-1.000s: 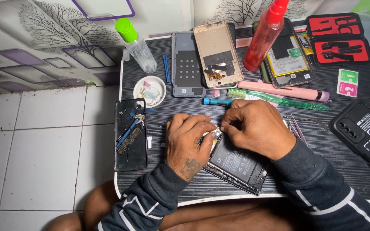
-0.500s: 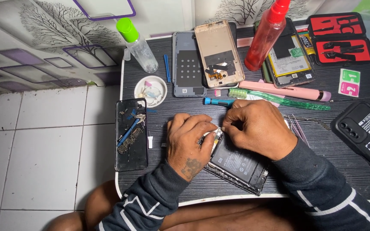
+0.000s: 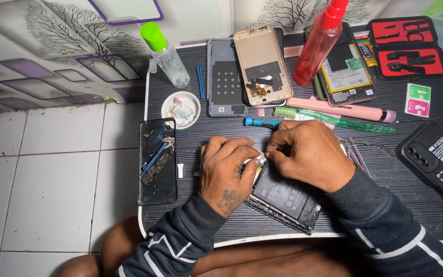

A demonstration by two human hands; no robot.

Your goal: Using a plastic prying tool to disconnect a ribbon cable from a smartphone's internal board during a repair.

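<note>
Both our hands meet at lower centre: left hand (image 3: 227,172) presses the opened phone (image 3: 283,197) flat, right hand (image 3: 308,156) pinches something small at its top edge. Thin, stiff, fragile, we judge; best held by its edges.

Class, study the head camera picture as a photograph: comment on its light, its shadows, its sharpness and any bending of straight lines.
Head view: even, soft light; only faint shadow under the left hand and right hand on the opened phone; mild glare on the red bottle; focus sharp throughout; the table edge bows slightly, wide-lens distortion.
</note>
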